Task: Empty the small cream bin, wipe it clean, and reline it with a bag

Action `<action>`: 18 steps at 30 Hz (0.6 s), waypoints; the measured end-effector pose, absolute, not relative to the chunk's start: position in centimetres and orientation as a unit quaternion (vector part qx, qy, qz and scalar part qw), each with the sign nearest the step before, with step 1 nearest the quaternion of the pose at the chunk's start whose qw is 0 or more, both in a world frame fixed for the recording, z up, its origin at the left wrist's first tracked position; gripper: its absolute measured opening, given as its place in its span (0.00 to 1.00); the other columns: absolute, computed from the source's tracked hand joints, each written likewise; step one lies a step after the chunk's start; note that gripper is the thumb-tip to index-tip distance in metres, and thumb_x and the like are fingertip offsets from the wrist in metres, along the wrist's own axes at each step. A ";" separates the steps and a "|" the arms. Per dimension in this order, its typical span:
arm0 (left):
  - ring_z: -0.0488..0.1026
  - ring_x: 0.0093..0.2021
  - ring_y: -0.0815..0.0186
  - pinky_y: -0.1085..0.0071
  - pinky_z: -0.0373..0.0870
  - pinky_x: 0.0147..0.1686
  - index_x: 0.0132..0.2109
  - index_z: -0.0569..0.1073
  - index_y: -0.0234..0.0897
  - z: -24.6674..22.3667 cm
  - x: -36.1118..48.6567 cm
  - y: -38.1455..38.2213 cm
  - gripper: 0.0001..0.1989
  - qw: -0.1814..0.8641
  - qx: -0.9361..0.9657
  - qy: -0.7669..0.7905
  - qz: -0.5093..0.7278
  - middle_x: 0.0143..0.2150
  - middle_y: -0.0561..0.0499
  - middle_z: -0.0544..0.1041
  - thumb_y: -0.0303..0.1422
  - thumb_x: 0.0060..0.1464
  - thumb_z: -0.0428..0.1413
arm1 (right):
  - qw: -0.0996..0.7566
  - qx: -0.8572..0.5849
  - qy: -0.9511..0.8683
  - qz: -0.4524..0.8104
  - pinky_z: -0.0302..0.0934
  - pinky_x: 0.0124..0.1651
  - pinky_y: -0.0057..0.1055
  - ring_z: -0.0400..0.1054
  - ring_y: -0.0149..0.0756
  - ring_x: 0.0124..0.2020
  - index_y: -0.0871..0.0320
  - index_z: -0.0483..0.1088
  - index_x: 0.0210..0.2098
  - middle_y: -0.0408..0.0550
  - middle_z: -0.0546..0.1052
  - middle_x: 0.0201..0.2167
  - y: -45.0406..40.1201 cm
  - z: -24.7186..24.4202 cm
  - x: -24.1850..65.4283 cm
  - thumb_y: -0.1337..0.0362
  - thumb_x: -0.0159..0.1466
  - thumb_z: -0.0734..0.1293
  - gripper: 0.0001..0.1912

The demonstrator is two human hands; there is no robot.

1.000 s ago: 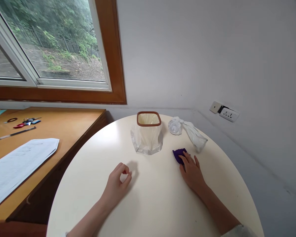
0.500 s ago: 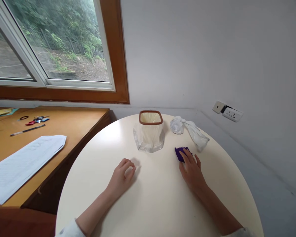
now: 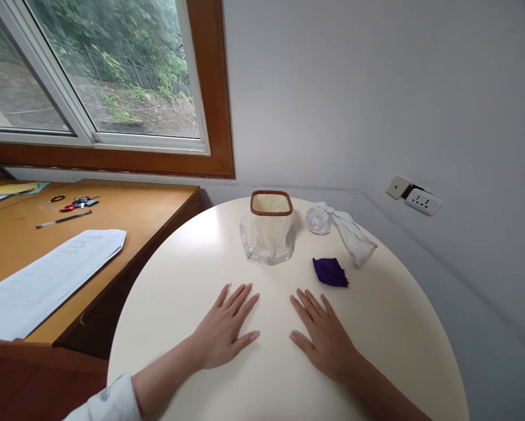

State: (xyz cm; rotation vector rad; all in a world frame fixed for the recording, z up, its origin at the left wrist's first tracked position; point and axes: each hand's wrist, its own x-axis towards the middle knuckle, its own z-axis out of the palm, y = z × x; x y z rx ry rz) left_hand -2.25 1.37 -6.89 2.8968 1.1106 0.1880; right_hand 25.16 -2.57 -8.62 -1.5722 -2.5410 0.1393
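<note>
Round white counter (image 3: 271, 383), left grip (image 3: 221, 333) and right grip (image 3: 328, 345) laid flat.
Fingers are parted and nothing is held; just beyond the right grip, the purple cloth (image 3: 330, 272) is touched by neither. Beyond both, a lined bin (image 3: 271, 213) is set, with a knotted white bag (image 3: 352, 235) placed past the cloth.

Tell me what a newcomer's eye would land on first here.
Probably the purple cloth, the one dark patch on the pale round table, just beyond the right hand. Next might come the small bin with its brown rim and clear liner, near the table's far edge, and the knotted white plastic bag to its right.
</note>
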 end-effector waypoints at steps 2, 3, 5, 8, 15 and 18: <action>0.43 0.65 0.55 0.50 0.37 0.61 0.65 0.36 0.40 -6.9 -2.2 1.5 0.33 0.015 0.931 0.360 0.056 0.66 0.44 0.44 0.46 0.59 0.40 | 0.076 -0.527 -0.845 0.052 0.37 0.62 0.50 0.39 0.43 0.65 0.52 0.39 0.64 0.47 0.46 0.64 -2.5 -8.5 25.1 0.50 0.65 0.49 0.31; 0.42 0.65 0.55 0.51 0.37 0.61 0.65 0.36 0.40 -6.8 -2.2 1.5 0.34 0.015 0.931 0.360 0.055 0.66 0.44 0.44 0.46 0.59 0.40 | 0.076 -0.528 -0.844 0.054 0.37 0.62 0.50 0.39 0.43 0.65 0.52 0.40 0.64 0.47 0.46 0.64 -2.5 -8.5 25.1 0.50 0.65 0.49 0.30; 0.43 0.65 0.55 0.51 0.38 0.61 0.65 0.36 0.40 -6.7 -2.2 1.5 0.34 0.014 0.931 0.359 0.057 0.66 0.44 0.44 0.47 0.59 0.40 | 0.076 -0.530 -0.843 0.057 0.37 0.63 0.50 0.38 0.43 0.65 0.52 0.39 0.64 0.47 0.46 0.65 -2.5 -8.4 25.0 0.50 0.65 0.49 0.30; 0.43 0.65 0.56 0.51 0.37 0.61 0.65 0.36 0.39 -6.7 -2.1 1.5 0.34 0.010 0.931 0.360 0.057 0.66 0.45 0.44 0.47 0.59 0.40 | 0.073 -0.533 -0.840 0.064 0.36 0.63 0.50 0.37 0.42 0.65 0.51 0.39 0.64 0.45 0.45 0.65 -2.5 -8.5 25.0 0.50 0.65 0.49 0.30; 0.39 0.66 0.57 0.52 0.32 0.62 0.65 0.34 0.39 -6.9 -2.1 1.5 0.33 0.010 0.929 0.368 0.033 0.67 0.46 0.40 0.47 0.59 0.38 | 0.066 -0.537 -0.837 0.082 0.34 0.63 0.50 0.36 0.42 0.65 0.50 0.38 0.64 0.44 0.43 0.65 -2.3 -8.5 25.0 0.49 0.65 0.48 0.30; 0.40 0.66 0.57 0.52 0.33 0.62 0.65 0.34 0.40 -6.7 -2.1 1.5 0.33 0.011 0.930 0.366 0.039 0.67 0.46 0.41 0.47 0.59 0.38 | 0.069 -0.537 -0.837 0.084 0.34 0.63 0.50 0.36 0.42 0.65 0.50 0.38 0.64 0.43 0.43 0.65 -2.3 -8.4 25.0 0.50 0.65 0.48 0.30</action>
